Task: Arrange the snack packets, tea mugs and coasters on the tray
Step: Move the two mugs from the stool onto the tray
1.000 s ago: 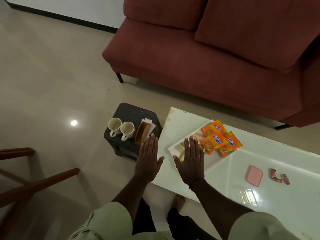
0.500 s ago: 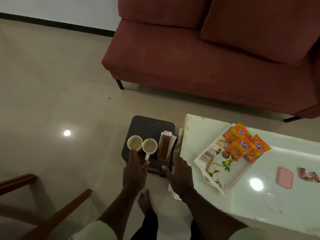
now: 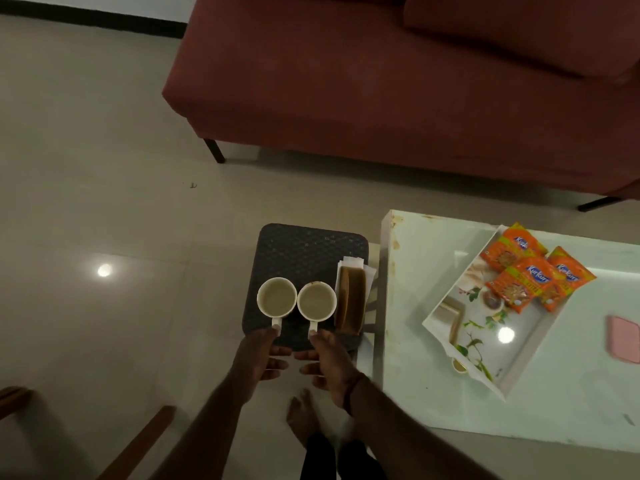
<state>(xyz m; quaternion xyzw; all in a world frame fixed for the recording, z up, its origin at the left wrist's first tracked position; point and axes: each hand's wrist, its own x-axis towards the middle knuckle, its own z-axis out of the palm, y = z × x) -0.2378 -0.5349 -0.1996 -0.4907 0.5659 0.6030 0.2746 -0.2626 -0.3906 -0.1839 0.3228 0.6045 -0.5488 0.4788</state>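
Two tea mugs stand side by side, rims touching, on a dark woven stool (image 3: 304, 251) just beside the white table (image 3: 415, 375). Both handles point back at the person, which suits a two-handed lift. The left hand (image 3: 258, 355) reaches the handle of the left mug (image 3: 277, 297), and the right hand (image 3: 332, 358) reaches the handle of the right mug (image 3: 317, 301). Each hand has a fingertip against its handle and the other fingers curled beneath. Whether either has actually closed round the handle I cannot tell.

Brown coasters (image 3: 351, 299) stand on edge in a holder just right of the mugs, on white paper. The tray (image 3: 519, 358) lies at an angle on the table, well apart from the stool. Three orange snack packets (image 3: 530, 275) overlap at its far corner, one spilling over the rim. That crowding probably leaves the near, printed part of the tray free for mugs and coasters. A pink flat object (image 3: 625, 337) sits at the right edge of the view.

Compared with a second ago, the hands have left the table edge by the tray, where they hovered flat. Half a second ago they were spread over the stool's near side. Now they are turned inward at the handles. The mugs, coasters and packets have not moved, and the view has swung toward the stool.
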